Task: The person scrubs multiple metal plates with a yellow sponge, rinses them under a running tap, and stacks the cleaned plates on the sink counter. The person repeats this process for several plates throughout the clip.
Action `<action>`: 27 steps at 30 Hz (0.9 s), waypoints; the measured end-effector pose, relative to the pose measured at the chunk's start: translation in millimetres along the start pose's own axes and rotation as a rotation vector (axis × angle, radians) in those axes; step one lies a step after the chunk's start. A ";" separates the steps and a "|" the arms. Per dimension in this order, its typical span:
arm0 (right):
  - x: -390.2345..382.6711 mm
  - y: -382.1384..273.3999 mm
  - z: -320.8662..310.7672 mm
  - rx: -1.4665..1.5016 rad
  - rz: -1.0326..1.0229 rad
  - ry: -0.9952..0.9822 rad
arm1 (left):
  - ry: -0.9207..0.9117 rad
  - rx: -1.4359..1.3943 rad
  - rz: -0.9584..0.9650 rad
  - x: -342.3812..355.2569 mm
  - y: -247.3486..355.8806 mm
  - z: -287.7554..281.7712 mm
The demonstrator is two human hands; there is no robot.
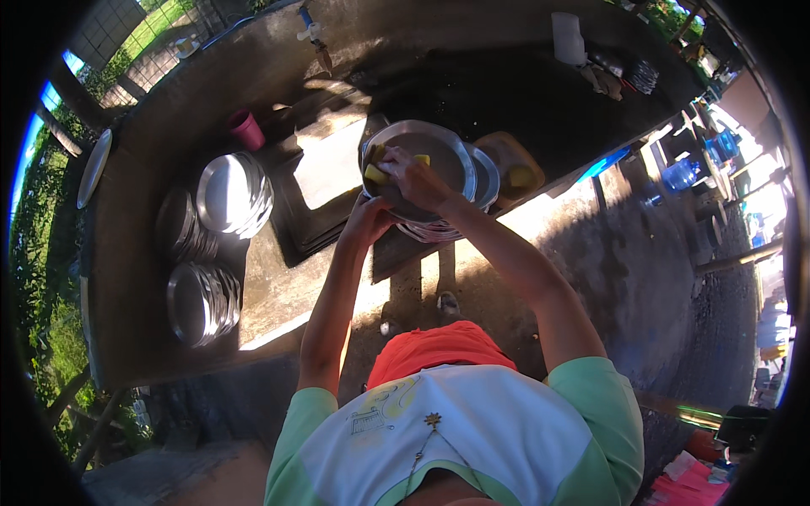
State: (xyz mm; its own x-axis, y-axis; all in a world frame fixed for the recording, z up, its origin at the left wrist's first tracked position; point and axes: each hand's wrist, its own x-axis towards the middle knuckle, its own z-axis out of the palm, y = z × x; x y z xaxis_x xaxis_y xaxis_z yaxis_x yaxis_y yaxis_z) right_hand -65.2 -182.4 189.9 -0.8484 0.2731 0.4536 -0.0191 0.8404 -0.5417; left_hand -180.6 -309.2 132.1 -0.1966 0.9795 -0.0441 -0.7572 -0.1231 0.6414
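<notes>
while a round metal plate [449,162] is gripped at its near rim by the left hand [371,219], a yellow sponge [376,174] is clasped over it by the right hand [408,175].

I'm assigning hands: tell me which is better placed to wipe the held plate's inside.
Probably the right hand: it holds a yellow sponge inside the metal plate, while the left hand grips its near rim.
</notes>
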 end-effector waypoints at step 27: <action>0.3 242.5 -155.9 0.370 0.738 0.411 | 0.364 1.052 0.429 166.7 -111.8 144.0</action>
State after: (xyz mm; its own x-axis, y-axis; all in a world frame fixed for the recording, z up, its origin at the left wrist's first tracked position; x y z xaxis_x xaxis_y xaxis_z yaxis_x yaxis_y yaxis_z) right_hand 12.4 94.5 168.9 -0.4597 0.8844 0.0804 0.2243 0.2032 -0.9531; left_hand -39.0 -109.1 163.3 -0.6026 0.7667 0.2212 0.2618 -0.0719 0.9624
